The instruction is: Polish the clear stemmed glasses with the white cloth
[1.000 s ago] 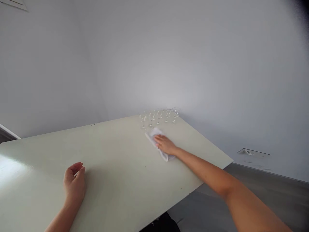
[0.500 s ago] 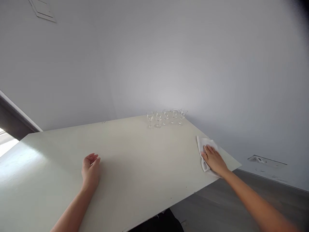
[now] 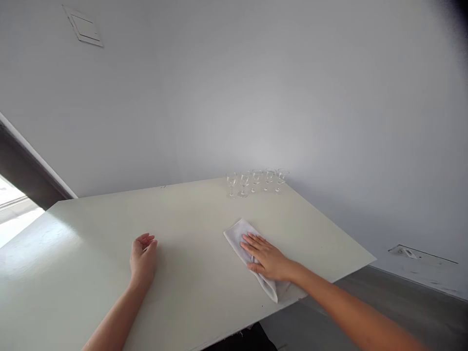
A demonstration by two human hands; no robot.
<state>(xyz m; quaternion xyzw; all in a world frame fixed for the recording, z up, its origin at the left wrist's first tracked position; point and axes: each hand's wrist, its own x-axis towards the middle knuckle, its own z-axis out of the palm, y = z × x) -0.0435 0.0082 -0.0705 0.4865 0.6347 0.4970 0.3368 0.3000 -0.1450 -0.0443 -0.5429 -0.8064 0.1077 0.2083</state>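
My right hand (image 3: 265, 258) lies flat with its fingers stretched out on a folded white cloth (image 3: 236, 231), pressing it against the white tabletop (image 3: 190, 219). Part of the cloth is hidden under the palm. To the left, my left hand (image 3: 143, 258) rests on the table, its fingers loosely curled and the thumb apart, with nothing visible in it. Beyond the cloth, several clear stemmed glasses (image 3: 244, 183) stand upright in a group near the far corner, apart from both hands.
Grey walls (image 3: 256, 87) border the far and right sides of the table. The table's near edge slants up to a pointed right corner (image 3: 373, 259). A switch plate (image 3: 85, 28) is on the upper left wall; a wall recess (image 3: 405, 252) sits low at right.
My right hand has slid the cloth leftward across the tabletop, away from the right corner. My left hand keeps its place on the table. The view has shifted slightly.
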